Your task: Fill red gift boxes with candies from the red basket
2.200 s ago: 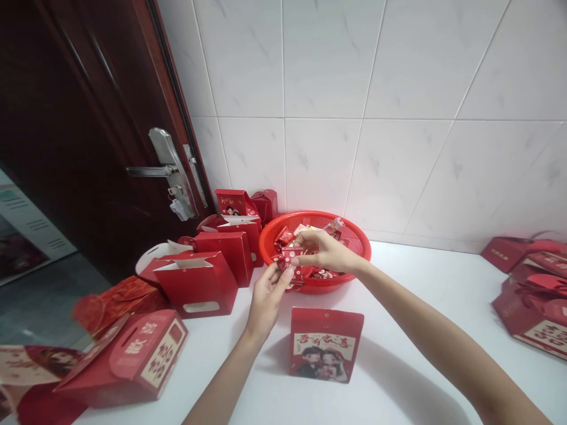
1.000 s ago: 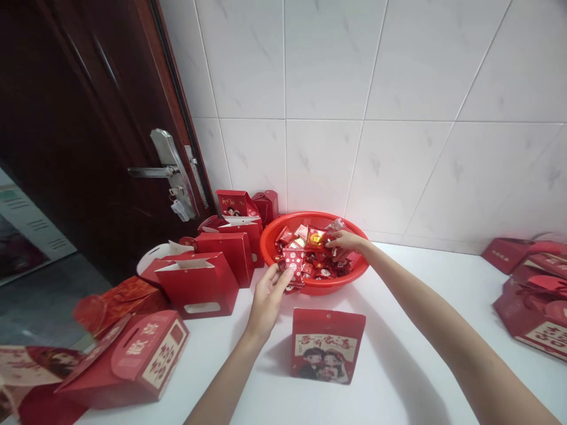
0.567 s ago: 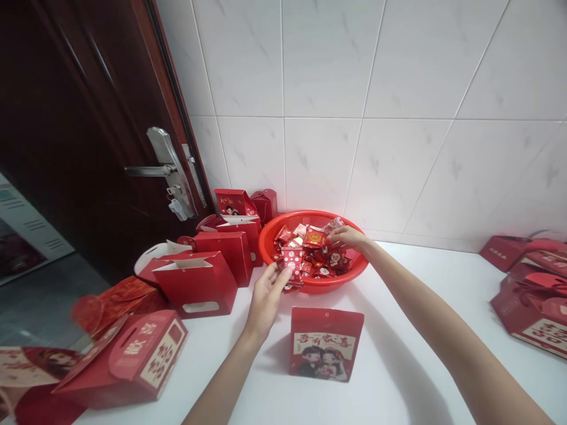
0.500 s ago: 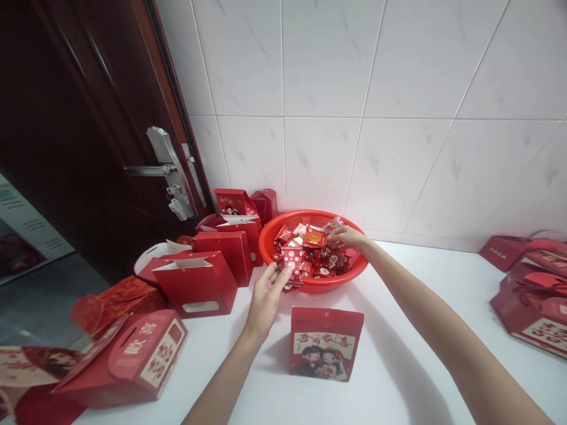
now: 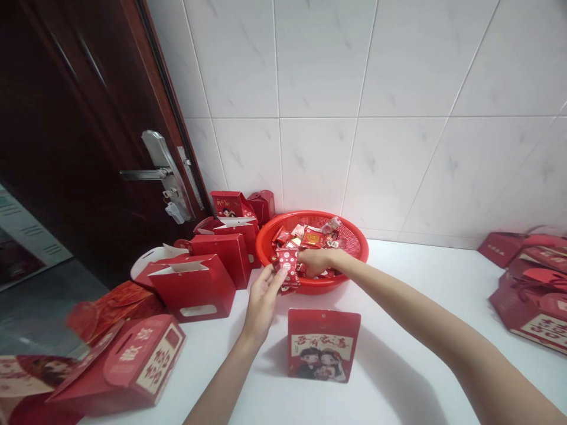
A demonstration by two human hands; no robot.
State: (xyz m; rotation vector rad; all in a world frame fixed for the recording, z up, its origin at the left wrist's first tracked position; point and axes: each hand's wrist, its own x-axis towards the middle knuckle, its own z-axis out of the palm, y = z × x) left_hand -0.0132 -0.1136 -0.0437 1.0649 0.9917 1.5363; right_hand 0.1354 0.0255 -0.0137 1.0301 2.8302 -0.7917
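My left hand (image 5: 262,298) is closed on a red candy packet with white dots (image 5: 287,267), held at the front left rim of the red plastic basket (image 5: 361,251). Behind the packet, my right hand (image 5: 316,261) reaches into the basket among the wrapped candies (image 5: 312,238). Its fingers look curled together, but their tips are hidden, and I cannot see what they hold. A red gift box (image 5: 324,345) with a cartoon couple on its front stands upright on the white table, just nearer to me than the basket.
Several red gift boxes (image 5: 192,289), some with tops open, stand in a row along the left. A closed handled box (image 5: 128,360) is at the front left. More boxes (image 5: 531,295) sit at the far right. Behind are a tiled wall (image 5: 319,165) and a dark door (image 5: 88,118).
My right hand has moved from the basket's right side leftward and nearer, beside the dotted packet. My left hand still holds that packet in about the same place. The view has shifted slightly.
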